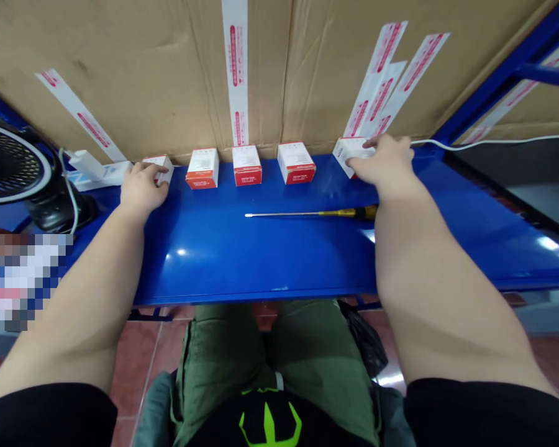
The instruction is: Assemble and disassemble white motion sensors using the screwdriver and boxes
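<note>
My left hand (142, 187) reaches to the back of the blue table and has its fingers curled over a small white and red cardboard box (161, 162), partly hiding it. At the right, my right hand (387, 162) grips another white and red box (348, 151), thumb on the near side and fingers on top. Three similar boxes stand apart between the hands: a left one with an orange-red front (202, 169), a middle one (247, 165) and a right one (297, 162). Nearer to me lies a long screwdriver (342, 213) with a yellow and black handle, its handle end beside my right wrist.
Behind the blue table (261, 261) rises a taped cardboard wall (265, 74). A black fan (16, 161) and a white power strip (114, 174) stand at the left. A white cable (470, 148) runs along the right. Part of another person shows blurred at the left edge.
</note>
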Action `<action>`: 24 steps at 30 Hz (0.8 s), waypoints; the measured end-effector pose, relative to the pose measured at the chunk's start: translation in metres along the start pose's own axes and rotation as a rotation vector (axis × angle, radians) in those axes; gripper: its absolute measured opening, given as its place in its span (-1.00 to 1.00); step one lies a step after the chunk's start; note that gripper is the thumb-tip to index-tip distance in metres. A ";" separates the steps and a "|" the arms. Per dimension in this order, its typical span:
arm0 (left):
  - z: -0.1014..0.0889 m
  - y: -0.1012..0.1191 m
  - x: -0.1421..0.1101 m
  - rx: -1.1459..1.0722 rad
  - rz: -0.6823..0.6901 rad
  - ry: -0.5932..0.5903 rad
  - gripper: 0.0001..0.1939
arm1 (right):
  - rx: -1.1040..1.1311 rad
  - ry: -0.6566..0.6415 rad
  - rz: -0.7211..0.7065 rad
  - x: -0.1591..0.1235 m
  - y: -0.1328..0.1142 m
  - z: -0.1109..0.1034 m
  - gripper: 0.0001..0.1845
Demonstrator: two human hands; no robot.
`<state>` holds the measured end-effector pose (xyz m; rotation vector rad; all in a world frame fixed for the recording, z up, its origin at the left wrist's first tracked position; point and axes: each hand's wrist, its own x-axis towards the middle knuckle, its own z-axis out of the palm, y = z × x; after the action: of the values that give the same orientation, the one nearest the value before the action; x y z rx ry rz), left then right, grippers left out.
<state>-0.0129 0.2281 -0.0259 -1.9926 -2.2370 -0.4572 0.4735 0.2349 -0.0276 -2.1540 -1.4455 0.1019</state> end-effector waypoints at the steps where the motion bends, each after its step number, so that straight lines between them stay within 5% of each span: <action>1: -0.002 0.003 -0.002 0.004 -0.004 -0.003 -0.46 | -0.013 -0.013 0.036 -0.003 -0.004 -0.003 -0.43; 10: -0.020 0.013 -0.009 0.030 -0.082 -0.046 -0.31 | -0.058 -0.151 0.035 -0.003 -0.011 -0.009 -0.37; 13: -0.033 0.018 -0.014 0.000 -0.187 -0.066 -0.35 | -0.041 -0.098 0.052 -0.003 -0.011 -0.006 -0.37; 16: -0.044 0.025 -0.020 -0.032 -0.241 0.067 -0.48 | 0.005 0.037 0.035 -0.002 -0.008 -0.003 -0.43; 20: -0.047 0.029 -0.024 -0.073 -0.220 0.253 -0.55 | 0.077 0.118 -0.102 0.000 -0.006 0.001 -0.59; 24: -0.037 0.020 -0.017 -0.035 -0.158 0.158 -0.55 | 0.106 0.080 -0.280 -0.001 -0.010 0.006 -0.70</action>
<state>0.0051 0.2024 0.0077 -1.7341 -2.3106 -0.6506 0.4628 0.2389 -0.0280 -1.8315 -1.6401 -0.0102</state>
